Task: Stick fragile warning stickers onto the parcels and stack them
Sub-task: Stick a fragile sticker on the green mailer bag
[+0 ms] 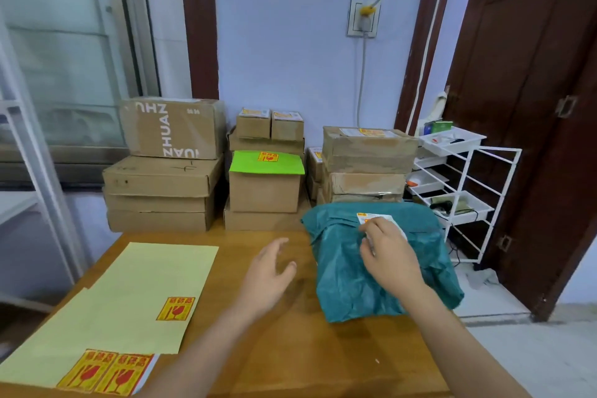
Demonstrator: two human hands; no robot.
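Note:
A teal plastic-wrapped parcel (349, 271) lies on the wooden table (290, 349) at the right. My right hand (384, 252) rests on top of it, fingers pressing on a white shipping label with a yellow fragile sticker (366, 218) at its far edge. My left hand (268, 271) hovers open above the table, just left of the parcel, holding nothing. Yellow backing sheets (135, 278) lie at the left, with one fragile sticker (175, 308) on the upper sheet and two more (106, 371) at the near edge.
Stacks of cardboard boxes line the table's far side: a big stack (161, 184) at left, a middle stack with a green-topped box (266, 163), and a taped stack (365, 165) behind the parcel. A white wire rack (458, 191) stands right of the table, beside a dark door.

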